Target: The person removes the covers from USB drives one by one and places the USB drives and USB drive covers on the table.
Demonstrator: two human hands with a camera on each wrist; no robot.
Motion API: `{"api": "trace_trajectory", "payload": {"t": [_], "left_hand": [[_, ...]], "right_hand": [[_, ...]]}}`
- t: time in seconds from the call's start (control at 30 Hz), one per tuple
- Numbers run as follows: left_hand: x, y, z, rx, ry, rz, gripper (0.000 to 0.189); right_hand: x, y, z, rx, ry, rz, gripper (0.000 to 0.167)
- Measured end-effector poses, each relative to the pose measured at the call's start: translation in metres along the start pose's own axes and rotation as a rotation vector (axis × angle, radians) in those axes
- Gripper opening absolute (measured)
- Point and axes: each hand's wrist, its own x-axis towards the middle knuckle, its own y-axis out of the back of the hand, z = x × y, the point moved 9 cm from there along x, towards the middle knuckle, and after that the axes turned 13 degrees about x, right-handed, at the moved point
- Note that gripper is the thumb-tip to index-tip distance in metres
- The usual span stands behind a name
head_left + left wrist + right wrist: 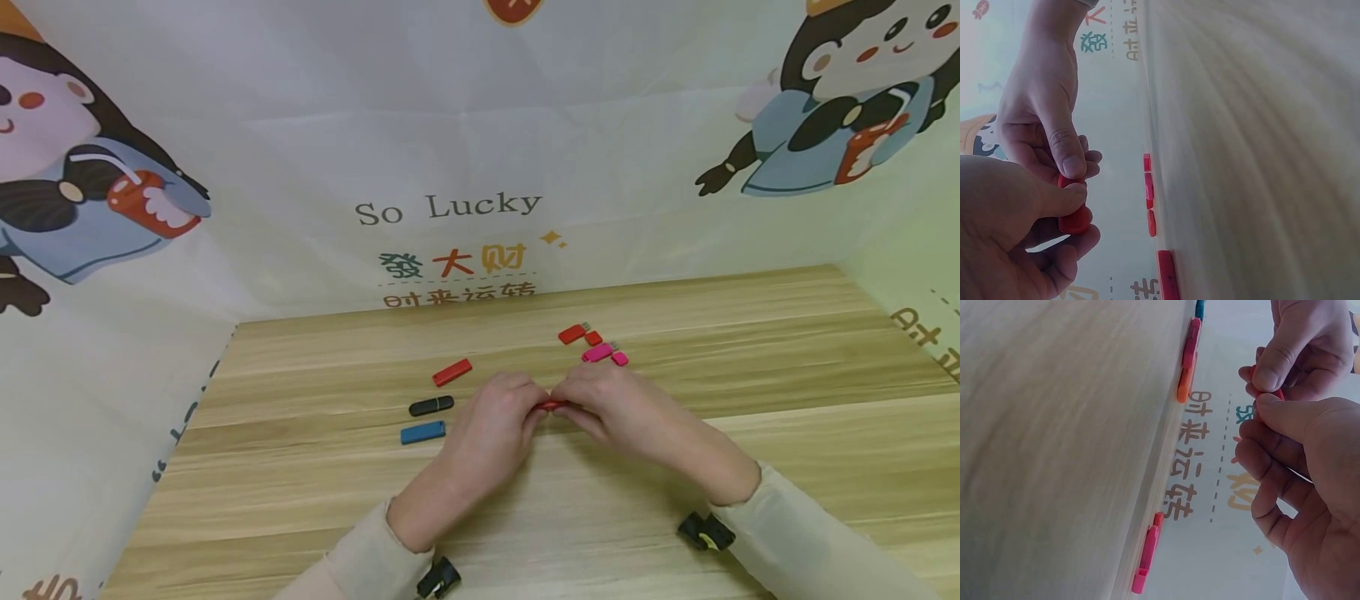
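Both hands meet over the middle of the table around one small red USB flash drive (551, 406). My left hand (491, 429) pinches one end of it between thumb and fingers. The other end is pinched by my right hand (633, 408). In the left wrist view the red drive (1074, 220) is held above the tabletop, partly covered by the thumbs. Whether its cap is on cannot be seen. Just beyond the right hand lie a red USB drive (572, 334) with its metal plug bare, a red cap (593, 338), a pink USB drive (597, 352) and a pink cap (619, 358).
Left of the hands, a red USB drive (452, 372), a black one (431, 406) and a blue one (423, 432) lie in a loose column. A printed white cloth (450, 125) stands behind and beside the wooden table (300, 500).
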Motion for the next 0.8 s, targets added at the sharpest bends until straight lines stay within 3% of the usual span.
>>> {"api": "trace_trajectory", "payload": {"t": [0.8], "left_hand": [[-0.0004, 0.0000, 0.0004, -0.021, -0.043, 0.023, 0.008]], "right_hand": [[-0.0010, 0.0013, 0.0019, 0.028, -0.009, -0.016, 0.012]]}}
